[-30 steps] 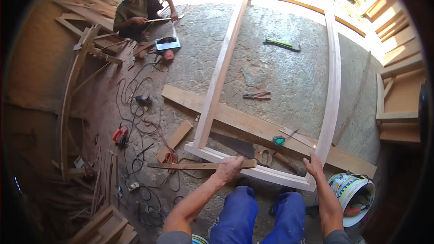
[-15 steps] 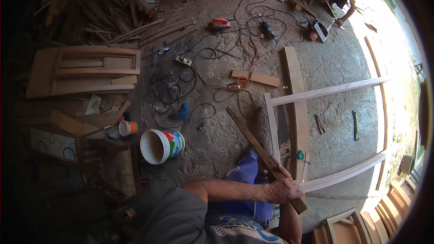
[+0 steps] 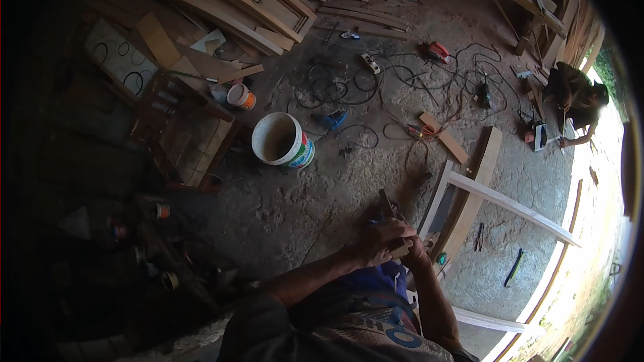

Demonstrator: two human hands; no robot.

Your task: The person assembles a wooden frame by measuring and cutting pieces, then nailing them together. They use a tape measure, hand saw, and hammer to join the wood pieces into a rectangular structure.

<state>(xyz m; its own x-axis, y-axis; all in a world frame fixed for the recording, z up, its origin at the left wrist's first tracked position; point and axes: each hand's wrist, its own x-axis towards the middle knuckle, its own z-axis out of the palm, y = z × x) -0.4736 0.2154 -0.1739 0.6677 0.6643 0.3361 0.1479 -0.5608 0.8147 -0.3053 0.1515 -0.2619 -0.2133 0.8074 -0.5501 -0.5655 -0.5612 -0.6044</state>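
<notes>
Both my hands are around a narrow wooden strip (image 3: 402, 249), its near end tipped up toward me, so its length looks foreshortened. My left hand (image 3: 378, 241) is closed over it from the left. Close against it, my right hand (image 3: 417, 249) grips from the right, its fingers partly hidden. Just right of my hands lies a pale wooden frame (image 3: 504, 202) with long side pieces. A wide plank (image 3: 484, 161) passes under it, and a small green-and-black tape measure (image 3: 441, 259) rests near the plank's lower end.
A white bucket (image 3: 279, 139) and a small paint pot (image 3: 240, 96) stand left. Cables tangle around a red power tool (image 3: 437, 52) and a blue tool (image 3: 330, 120). Pliers (image 3: 479, 237) and a hammer-like tool (image 3: 514, 268) lie right. Another person (image 3: 578, 97) crouches at far right.
My view has swung left, shifting the scene rightward and turning it. The strip, lying lengthwise before, is now tipped toward me, and my hands have moved up and left in view, still holding it.
</notes>
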